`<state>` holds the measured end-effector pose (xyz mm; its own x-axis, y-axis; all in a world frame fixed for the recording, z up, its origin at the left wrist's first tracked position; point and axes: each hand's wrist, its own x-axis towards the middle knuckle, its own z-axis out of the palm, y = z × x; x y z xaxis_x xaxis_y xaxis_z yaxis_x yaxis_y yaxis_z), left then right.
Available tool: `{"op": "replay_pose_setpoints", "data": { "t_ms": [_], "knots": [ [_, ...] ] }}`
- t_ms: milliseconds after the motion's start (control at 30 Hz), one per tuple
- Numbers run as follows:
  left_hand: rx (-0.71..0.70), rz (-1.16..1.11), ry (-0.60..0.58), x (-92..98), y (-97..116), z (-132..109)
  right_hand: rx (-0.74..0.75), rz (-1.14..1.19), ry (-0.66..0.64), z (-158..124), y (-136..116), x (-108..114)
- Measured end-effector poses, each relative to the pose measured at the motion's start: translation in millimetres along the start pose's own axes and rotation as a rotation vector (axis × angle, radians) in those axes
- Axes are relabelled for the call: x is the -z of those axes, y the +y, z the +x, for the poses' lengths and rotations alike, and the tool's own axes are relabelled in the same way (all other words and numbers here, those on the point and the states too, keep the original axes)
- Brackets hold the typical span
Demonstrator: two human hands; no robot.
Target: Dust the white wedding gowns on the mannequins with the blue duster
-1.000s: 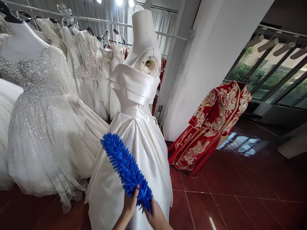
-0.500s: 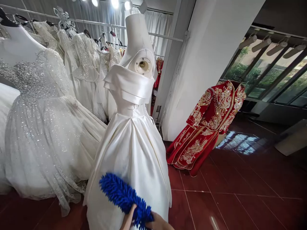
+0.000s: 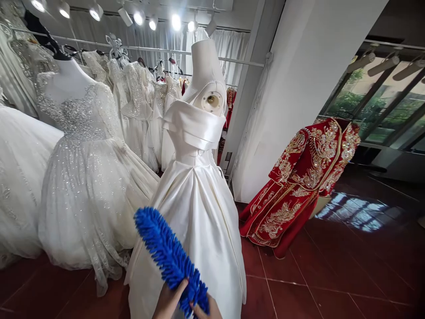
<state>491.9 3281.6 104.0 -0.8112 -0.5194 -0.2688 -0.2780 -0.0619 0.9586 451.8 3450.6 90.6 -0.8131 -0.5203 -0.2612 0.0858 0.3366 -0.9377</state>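
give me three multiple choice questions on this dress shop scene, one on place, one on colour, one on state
1. Where does the red robe stand relative to the satin gown?
A. to its right
B. to its left
C. behind the rack

2. What colour is the duster?
A. green
B. blue
C. yellow

3. How is the duster being handled?
A. it lies on the floor
B. it hangs from the rack
C. both hands grip its lower end

Answers:
1 A, the robe sits by the white pillar, right of the gown.
2 B, its fluffy fibres are bright blue.
3 C, the left hand and right hand close round its base at the bottom edge.
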Motion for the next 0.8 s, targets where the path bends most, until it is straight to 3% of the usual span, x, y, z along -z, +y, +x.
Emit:
{"op": "replay_pose_setpoints", "data": {
  "t_ms": [100,233,500,667,800],
  "knots": [
    [-0.172,0.005,-0.068,3.5,45.6,26.3,0.096,0.14,0.009,21.9,-30.5,-2.6],
    [-0.269,0.027,-0.128,2.3,88.2,46.6,0.168,0.097,0.086,36.6,-73.0,3.2],
    [-0.239,-0.122,-0.196,-7.9,110.4,53.4,0.112,-0.126,0.277,28.3,-98.0,16.2],
    [-0.358,-0.026,-0.218,5.4,138.1,48.4,0.183,-0.199,0.311,21.1,-123.6,5.8],
    [-0.42,0.055,-0.185,4.1,146.7,73.2,0.183,-0.209,0.342,37.2,-135.3,0.7]
  ]
}}
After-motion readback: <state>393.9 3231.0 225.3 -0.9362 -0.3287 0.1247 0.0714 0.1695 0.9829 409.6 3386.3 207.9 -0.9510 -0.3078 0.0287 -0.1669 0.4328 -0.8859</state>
